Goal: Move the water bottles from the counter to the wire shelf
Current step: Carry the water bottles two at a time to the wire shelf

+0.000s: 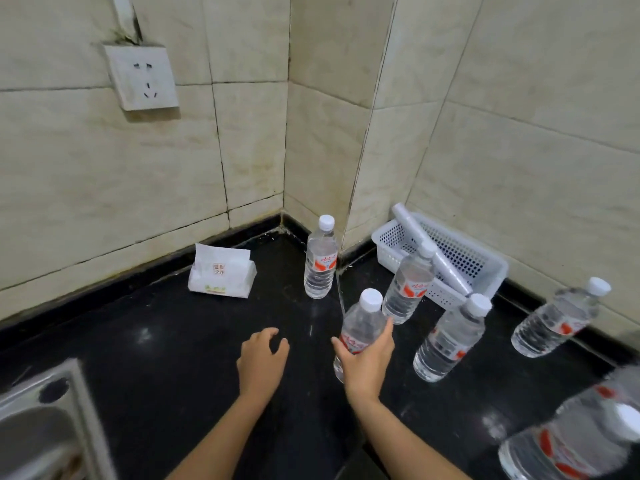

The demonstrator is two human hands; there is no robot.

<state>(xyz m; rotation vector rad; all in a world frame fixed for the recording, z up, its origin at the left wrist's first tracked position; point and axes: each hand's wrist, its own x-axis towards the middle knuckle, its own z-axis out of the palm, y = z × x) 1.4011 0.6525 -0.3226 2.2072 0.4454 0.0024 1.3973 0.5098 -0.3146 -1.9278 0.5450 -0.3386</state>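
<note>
Several clear water bottles with white caps and red labels stand on the black counter (173, 341). My right hand (365, 358) grips the nearest bottle (360, 327) around its middle. My left hand (261, 358) hovers beside it, fingers loosely curled, holding nothing. Another bottle (320, 263) stands in the corner, one (410, 285) stands in front of the basket, one (450, 337) to the right, one (557, 318) by the right wall. A blurred bottle (581, 434) is at the bottom right. No wire shelf is in view.
A white plastic basket (485, 261) with a white tube (429, 247) lying across it sits against the right wall. A tissue pack (221, 271) stands near the back wall. A steel sink (41, 427) is at the bottom left. A wall socket (142, 77) is above.
</note>
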